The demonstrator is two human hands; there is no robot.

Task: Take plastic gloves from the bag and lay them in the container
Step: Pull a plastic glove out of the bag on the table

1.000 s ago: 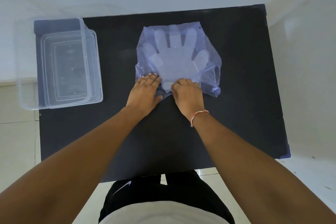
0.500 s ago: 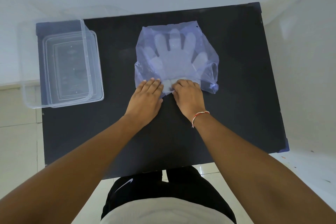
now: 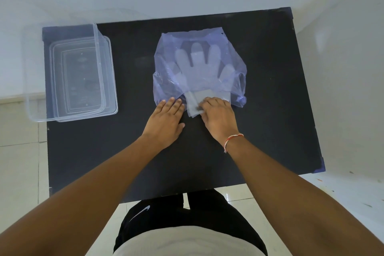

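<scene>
the step in hand looks like drawing the gloves out of the bag — they lie mostly inside it at the table's middle, finger shapes pointing to twelve o'clock, cuffs poking out of the mouth at six. the right hand has its fingers curled onto those cuffs, seemingly pinching them. the left hand lies flat, fingers straight, pressing the bag's near edge just at nine o'clock of the cuffs; it holds nothing. next move likely calls for a steady pull toward six o'clock while the left pins the bag — then a carry to the container, well apart at nine o'clock.
</scene>
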